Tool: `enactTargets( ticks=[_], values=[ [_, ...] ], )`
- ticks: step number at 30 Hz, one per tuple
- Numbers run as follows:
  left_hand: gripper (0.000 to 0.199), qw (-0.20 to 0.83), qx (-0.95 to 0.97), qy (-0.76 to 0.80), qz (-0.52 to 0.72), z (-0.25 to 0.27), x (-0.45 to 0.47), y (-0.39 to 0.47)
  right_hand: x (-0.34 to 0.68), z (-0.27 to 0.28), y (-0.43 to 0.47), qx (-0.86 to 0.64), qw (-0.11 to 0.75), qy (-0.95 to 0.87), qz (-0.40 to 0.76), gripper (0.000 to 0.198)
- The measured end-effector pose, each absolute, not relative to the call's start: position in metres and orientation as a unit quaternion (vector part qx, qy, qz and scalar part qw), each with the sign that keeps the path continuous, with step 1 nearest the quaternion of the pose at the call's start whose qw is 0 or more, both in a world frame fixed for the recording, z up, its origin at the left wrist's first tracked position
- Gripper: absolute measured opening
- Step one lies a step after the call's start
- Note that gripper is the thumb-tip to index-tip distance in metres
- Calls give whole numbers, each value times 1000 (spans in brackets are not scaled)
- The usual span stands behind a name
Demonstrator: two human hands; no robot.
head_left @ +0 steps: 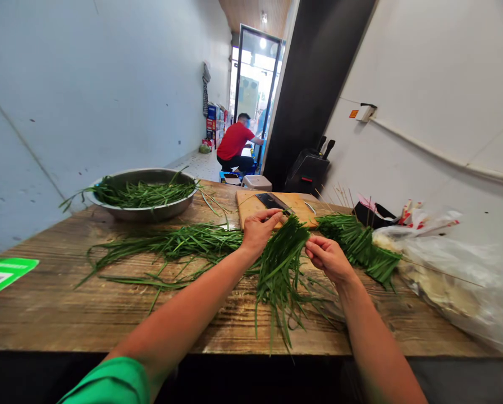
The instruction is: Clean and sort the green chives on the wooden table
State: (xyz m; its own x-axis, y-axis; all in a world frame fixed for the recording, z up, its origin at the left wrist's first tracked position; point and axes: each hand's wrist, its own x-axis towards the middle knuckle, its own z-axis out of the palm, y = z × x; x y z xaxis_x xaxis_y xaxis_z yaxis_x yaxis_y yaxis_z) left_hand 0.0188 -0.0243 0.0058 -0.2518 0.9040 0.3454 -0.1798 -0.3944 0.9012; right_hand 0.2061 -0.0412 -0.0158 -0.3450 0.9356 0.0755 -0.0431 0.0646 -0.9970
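Note:
A bunch of green garlic chives (283,252) hangs between my hands, its loose ends drooping to the wooden tabletop. My left hand (262,227) pinches a chive at the bunch's upper left edge. Against the right edge, my right hand (329,256) is closed in a pinch; what sits between its fingertips is hidden. Loose chives (192,242) lie spread to the left. Behind my hands is a cutting board (248,210) with a dark-bladed knife (272,202) on it. A neat row of threaded chives (361,244) lies to the right.
At the back left stands a metal basin (154,212) of chives. Thin skewers rise by a black container (375,214) at right, near a clear plastic bag (449,275). A green card (9,275) lies at the left edge. Beyond the table, a person in red (234,143) crouches near a glass door.

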Motion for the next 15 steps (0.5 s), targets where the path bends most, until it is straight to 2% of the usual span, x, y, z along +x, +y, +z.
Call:
enactTargets(
  ticks=[15],
  values=[
    [19,367,508,372,684,4,17,-23,205,-17,-41,-374,428,-579,585,28]
  ],
)
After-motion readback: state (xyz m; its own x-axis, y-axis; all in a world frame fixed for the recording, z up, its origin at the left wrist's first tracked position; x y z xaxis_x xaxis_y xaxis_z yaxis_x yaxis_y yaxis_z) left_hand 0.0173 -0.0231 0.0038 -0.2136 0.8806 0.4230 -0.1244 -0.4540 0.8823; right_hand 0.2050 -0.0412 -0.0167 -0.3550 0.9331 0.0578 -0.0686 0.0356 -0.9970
